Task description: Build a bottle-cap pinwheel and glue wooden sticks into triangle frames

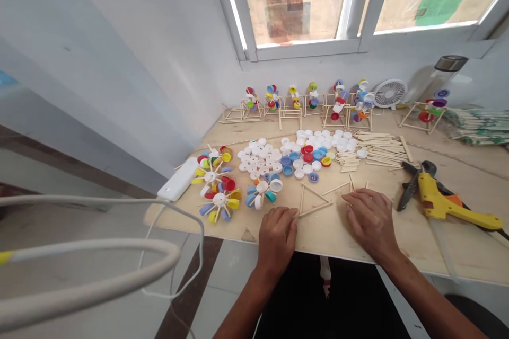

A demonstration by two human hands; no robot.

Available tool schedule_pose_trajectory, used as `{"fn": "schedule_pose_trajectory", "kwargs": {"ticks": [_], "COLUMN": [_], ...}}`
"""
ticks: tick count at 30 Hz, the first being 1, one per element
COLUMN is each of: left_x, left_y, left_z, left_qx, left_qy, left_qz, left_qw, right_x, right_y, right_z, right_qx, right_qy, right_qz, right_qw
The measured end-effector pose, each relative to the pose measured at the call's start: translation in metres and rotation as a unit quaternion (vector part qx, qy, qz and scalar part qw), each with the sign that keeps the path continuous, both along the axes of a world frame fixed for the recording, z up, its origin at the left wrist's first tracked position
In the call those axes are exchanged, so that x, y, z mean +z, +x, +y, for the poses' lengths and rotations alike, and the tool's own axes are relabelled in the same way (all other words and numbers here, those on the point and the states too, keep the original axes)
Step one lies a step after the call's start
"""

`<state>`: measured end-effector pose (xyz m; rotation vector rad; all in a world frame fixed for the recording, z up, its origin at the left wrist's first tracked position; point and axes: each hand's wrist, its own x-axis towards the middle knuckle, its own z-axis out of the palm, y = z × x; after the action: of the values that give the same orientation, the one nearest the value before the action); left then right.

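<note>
Plastic cap wheels point(220, 199) sit left on the desk point(469, 258); now the left hand point(277, 237) curls at the near corner of the stick triangle point(316, 210), where light, flat pressure should keep the tips meeting. Apart from it, the right hand point(370, 218) bends beside partly hidden sticks point(336, 188); whether either pinches, I can't tell. Farther right, a glue gun point(432, 198) lies.
</note>
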<state>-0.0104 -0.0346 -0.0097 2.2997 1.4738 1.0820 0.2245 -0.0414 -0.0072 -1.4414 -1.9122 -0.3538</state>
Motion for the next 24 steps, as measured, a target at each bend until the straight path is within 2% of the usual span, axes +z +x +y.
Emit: {"fn": "schedule_pose_trajectory", "kwargs": {"ticks": [8, 12, 18, 24], "left_x": [0.003, 0.007, 0.024, 0.039], "left_y": [0.009, 0.012, 0.011, 0.006], "left_z": [0.019, 0.031, 0.041, 0.042], "left_qx": [-0.028, -0.070, -0.138, -0.202], "left_qy": [0.003, 0.002, -0.011, 0.044], "left_qz": [0.017, 0.106, 0.301, 0.389], "left_qw": [0.999, 0.992, 0.943, 0.898], "right_x": [0.003, 0.003, 0.004, 0.002], "right_y": [-0.002, -0.003, -0.003, -0.002], "right_z": [-0.001, -0.002, -0.002, -0.002], "right_qx": [0.005, -0.003, -0.011, -0.018], "right_qy": [-0.004, -0.004, -0.013, -0.008], "right_qz": [0.000, 0.003, 0.007, 0.010], "right_qw": [1.000, 1.000, 1.000, 1.000]}}
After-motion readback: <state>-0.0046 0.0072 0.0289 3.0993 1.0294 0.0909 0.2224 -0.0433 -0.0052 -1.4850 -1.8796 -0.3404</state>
